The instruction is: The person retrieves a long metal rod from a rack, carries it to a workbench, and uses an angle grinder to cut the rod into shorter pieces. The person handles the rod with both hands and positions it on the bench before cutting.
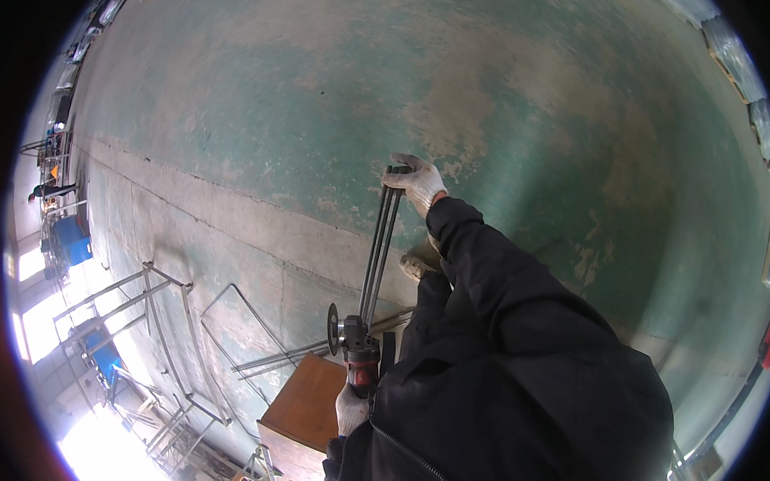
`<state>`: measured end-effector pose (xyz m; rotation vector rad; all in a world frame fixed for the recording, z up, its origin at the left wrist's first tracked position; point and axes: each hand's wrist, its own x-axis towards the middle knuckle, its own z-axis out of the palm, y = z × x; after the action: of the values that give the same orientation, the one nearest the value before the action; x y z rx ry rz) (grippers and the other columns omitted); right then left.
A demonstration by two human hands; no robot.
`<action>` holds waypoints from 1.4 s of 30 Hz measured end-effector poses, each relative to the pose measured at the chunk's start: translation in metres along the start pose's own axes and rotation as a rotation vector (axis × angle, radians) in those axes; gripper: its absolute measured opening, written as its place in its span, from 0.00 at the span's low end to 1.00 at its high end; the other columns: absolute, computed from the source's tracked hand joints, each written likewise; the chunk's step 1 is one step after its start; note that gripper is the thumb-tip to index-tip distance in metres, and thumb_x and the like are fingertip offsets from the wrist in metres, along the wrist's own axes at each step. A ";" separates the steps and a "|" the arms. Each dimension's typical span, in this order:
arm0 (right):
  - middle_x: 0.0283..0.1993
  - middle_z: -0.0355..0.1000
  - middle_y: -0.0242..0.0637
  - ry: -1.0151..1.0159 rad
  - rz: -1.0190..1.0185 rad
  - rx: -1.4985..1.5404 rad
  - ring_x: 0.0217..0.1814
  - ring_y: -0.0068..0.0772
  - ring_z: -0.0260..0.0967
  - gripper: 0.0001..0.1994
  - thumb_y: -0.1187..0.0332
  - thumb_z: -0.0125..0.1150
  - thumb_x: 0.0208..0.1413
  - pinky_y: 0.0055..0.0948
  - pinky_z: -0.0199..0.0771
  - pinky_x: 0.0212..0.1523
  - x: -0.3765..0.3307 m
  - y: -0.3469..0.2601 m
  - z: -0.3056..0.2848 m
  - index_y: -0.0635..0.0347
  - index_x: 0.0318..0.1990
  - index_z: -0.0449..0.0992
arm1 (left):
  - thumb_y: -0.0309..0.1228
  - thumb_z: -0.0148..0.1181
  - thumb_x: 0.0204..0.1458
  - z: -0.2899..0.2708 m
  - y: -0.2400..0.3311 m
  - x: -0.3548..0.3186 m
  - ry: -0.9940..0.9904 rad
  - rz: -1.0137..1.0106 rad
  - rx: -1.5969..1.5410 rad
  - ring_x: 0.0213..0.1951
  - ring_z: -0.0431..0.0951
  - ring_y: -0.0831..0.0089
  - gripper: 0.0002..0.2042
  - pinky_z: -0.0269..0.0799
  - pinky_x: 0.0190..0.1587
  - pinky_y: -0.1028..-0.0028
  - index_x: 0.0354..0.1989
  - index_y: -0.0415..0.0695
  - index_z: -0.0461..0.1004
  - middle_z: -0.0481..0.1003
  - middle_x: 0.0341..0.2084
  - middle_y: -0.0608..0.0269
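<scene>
My left hand (350, 409), in a white work glove, is closed round the body of a red and black angle grinder (363, 365). The grinder's dark round disc (333, 329) faces left. Farther out, my gloved right hand (417, 184) has its fingers wrapped over the far ends of several thin dark metal bars (377, 257). The bars run side by side back toward me, and their near ends pass behind the grinder head. Whether the disc touches any bar, I cannot tell.
A brown board (305, 400) tops a box beside the grinder. To the left are a bent metal rod (249, 297), more bars (283, 357) and a welded tube frame (181, 335). One person (52, 192) is at the far left, near a blue box (71, 240). Wrapped stacks (735, 62) line the right.
</scene>
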<state>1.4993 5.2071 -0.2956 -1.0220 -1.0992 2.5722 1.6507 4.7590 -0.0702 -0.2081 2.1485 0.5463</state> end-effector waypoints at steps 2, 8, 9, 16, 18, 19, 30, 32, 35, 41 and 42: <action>0.52 0.85 0.49 0.001 0.000 -0.003 0.50 0.43 0.87 0.37 0.80 0.77 0.62 0.40 0.89 0.54 0.000 0.001 0.000 0.75 0.77 0.68 | 0.34 0.70 0.58 0.002 -0.007 0.002 0.013 0.014 0.034 0.42 0.90 0.58 0.18 0.81 0.47 0.64 0.54 0.37 0.82 0.88 0.38 0.48; 0.53 0.85 0.47 -0.004 -0.024 -0.047 0.52 0.43 0.87 0.37 0.78 0.76 0.63 0.41 0.88 0.56 -0.005 -0.004 0.004 0.72 0.78 0.68 | 0.35 0.70 0.59 0.009 -0.028 0.008 0.042 0.053 0.101 0.43 0.91 0.47 0.17 0.82 0.46 0.60 0.52 0.38 0.82 0.87 0.37 0.43; 0.54 0.85 0.47 -0.008 -0.026 -0.055 0.53 0.43 0.87 0.37 0.77 0.76 0.63 0.42 0.87 0.57 -0.006 -0.006 0.005 0.72 0.78 0.68 | 0.35 0.70 0.58 0.009 -0.030 0.010 0.040 0.054 0.118 0.43 0.91 0.47 0.17 0.82 0.46 0.60 0.52 0.38 0.82 0.87 0.36 0.44; 0.65 0.79 0.53 0.035 0.083 0.005 0.64 0.46 0.82 0.42 0.73 0.76 0.63 0.48 0.85 0.62 -0.007 0.006 -0.006 0.69 0.82 0.61 | 0.41 0.78 0.52 0.011 -0.008 0.004 0.054 -0.013 0.123 0.44 0.91 0.48 0.23 0.83 0.47 0.59 0.51 0.38 0.84 0.88 0.36 0.44; 0.68 0.77 0.54 -0.045 0.064 0.091 0.66 0.46 0.80 0.42 0.73 0.75 0.64 0.48 0.84 0.64 -0.002 0.022 -0.018 0.70 0.82 0.60 | 0.42 0.80 0.50 0.011 0.007 -0.005 0.056 0.010 0.049 0.45 0.91 0.48 0.25 0.83 0.47 0.59 0.51 0.38 0.84 0.88 0.37 0.44; 0.69 0.77 0.53 -0.004 -0.011 -0.064 0.66 0.46 0.80 0.40 0.72 0.73 0.65 0.49 0.82 0.65 -0.002 0.029 -0.027 0.71 0.82 0.60 | 0.43 0.80 0.49 0.012 0.014 -0.011 0.086 0.013 0.021 0.45 0.91 0.48 0.26 0.83 0.48 0.59 0.51 0.38 0.84 0.88 0.38 0.44; 0.58 0.80 0.38 -0.894 0.311 -0.650 0.53 0.30 0.80 0.27 0.55 0.73 0.72 0.32 0.82 0.53 -0.207 0.017 0.060 0.68 0.67 0.76 | 0.37 0.74 0.43 0.017 0.027 -0.056 0.037 -0.141 -0.488 0.48 0.90 0.52 0.31 0.83 0.52 0.58 0.59 0.39 0.82 0.88 0.44 0.45; 0.61 0.79 0.36 -1.107 0.531 -0.525 0.61 0.30 0.78 0.29 0.58 0.76 0.70 0.33 0.78 0.63 -0.234 0.022 0.107 0.66 0.70 0.75 | 0.36 0.74 0.43 0.010 0.025 -0.067 0.115 -0.151 -0.489 0.49 0.89 0.47 0.30 0.83 0.51 0.55 0.58 0.40 0.81 0.87 0.45 0.43; 0.67 0.77 0.35 -1.355 0.905 -0.400 0.71 0.33 0.73 0.35 0.59 0.80 0.66 0.37 0.72 0.74 -0.252 0.041 0.154 0.65 0.75 0.72 | 0.36 0.73 0.44 0.005 0.021 -0.093 0.200 -0.162 -0.590 0.49 0.89 0.47 0.29 0.83 0.51 0.54 0.57 0.39 0.81 0.86 0.44 0.43; 0.65 0.79 0.36 -1.220 1.099 -0.629 0.68 0.37 0.77 0.29 0.71 0.79 0.63 0.41 0.76 0.74 -0.321 0.080 0.163 0.62 0.70 0.75 | 0.37 0.72 0.50 0.045 -0.002 -0.143 0.423 -0.242 -0.817 0.45 0.90 0.49 0.25 0.84 0.48 0.54 0.57 0.39 0.80 0.87 0.40 0.45; 0.64 0.79 0.35 -1.181 1.146 -0.652 0.67 0.37 0.78 0.28 0.73 0.78 0.63 0.41 0.78 0.73 -0.332 0.087 0.166 0.62 0.69 0.76 | 0.37 0.72 0.51 0.056 -0.012 -0.147 0.474 -0.257 -0.796 0.46 0.89 0.46 0.25 0.84 0.50 0.53 0.56 0.39 0.80 0.87 0.41 0.43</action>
<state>1.6515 4.9185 -0.0982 0.1257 -2.1568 4.0633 1.7829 4.7668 0.0148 -1.1264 2.1747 1.2737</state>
